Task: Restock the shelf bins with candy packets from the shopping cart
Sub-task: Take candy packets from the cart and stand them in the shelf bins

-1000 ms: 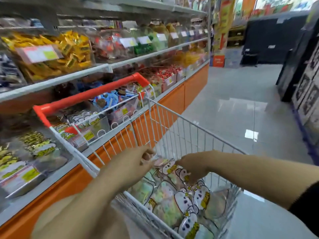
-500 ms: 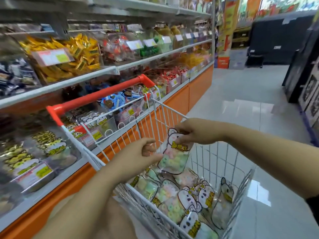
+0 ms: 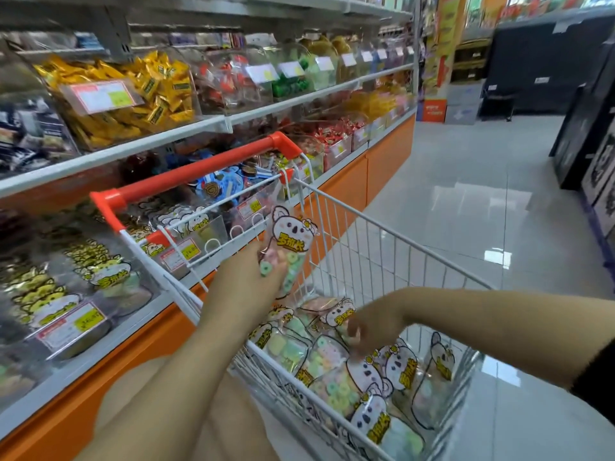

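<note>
In the head view, the left hand [image 3: 256,277] holds one packet [image 3: 289,247] upright above the near rim of the cart [image 3: 382,234], its grip closed around the packet's lower half, printed koala face towards the camera. The right hand [image 3: 369,327] reaches down into the cart, fingers curled and just over the pile of packets [image 3: 332,367]; whether it has pinched one yet cannot be told, as the fingertips blur into the wrappers. The bins [image 3: 109,284] with matching packets sit on the lower shelf, just left of the cart's red handle [image 3: 186,181], and look only partly filled. The step in hand appears to be gathering packets before carrying them over to a bin. To do it well, the right hand should probably take a packet by its top seal rather than its loose, candy-filled belly, pass or stack it flat against the one already held, and the left hand should keep a firm hold, since slick film may slide. The handle stands between cart and bins, so the load should be lifted over it.
</note>
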`<control>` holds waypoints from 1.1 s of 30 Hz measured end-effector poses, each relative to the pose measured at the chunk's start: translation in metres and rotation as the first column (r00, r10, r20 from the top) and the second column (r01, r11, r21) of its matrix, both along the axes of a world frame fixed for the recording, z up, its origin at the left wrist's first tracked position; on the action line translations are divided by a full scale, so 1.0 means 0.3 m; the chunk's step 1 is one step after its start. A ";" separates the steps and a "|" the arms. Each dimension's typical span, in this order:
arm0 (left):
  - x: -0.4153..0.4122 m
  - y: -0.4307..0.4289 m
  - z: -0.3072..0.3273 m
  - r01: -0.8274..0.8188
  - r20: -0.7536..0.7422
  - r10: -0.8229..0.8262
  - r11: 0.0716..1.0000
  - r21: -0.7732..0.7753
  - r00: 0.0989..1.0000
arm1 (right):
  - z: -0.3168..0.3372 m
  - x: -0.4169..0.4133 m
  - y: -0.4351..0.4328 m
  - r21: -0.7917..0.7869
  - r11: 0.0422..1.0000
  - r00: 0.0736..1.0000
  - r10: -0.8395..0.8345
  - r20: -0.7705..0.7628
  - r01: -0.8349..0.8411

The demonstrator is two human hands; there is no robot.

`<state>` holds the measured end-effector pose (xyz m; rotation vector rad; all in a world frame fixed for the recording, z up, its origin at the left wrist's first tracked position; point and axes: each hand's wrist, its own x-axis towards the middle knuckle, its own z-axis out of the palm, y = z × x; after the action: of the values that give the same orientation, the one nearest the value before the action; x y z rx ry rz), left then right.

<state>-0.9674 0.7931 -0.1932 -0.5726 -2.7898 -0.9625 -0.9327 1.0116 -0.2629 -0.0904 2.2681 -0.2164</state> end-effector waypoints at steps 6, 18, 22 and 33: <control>0.001 -0.004 0.004 -0.001 0.019 0.002 0.999 -0.037 1.000 | -0.074 -0.006 -0.025 0.114 0.982 0.983 0.160 -0.092 -0.149; -0.024 -0.036 0.044 0.108 0.261 -0.145 0.983 0.151 0.955 | 0.193 0.023 0.069 -0.737 0.667 0.705 -0.573 -0.418 0.106; -0.022 -0.040 0.049 0.139 0.305 -0.202 0.967 0.215 0.931 | 0.288 0.018 0.058 -0.925 0.288 0.598 -0.797 -0.087 0.249; 0.006 -0.049 0.072 0.168 0.374 -0.371 0.864 0.474 0.850 | 0.350 -0.013 -0.100 -0.845 -0.352 0.558 -0.637 0.531 0.403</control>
<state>-0.9655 0.7784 -0.1717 -0.7774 -2.7528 -1.9414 -0.9365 0.9815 -0.1579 0.3148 1.4923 -2.5324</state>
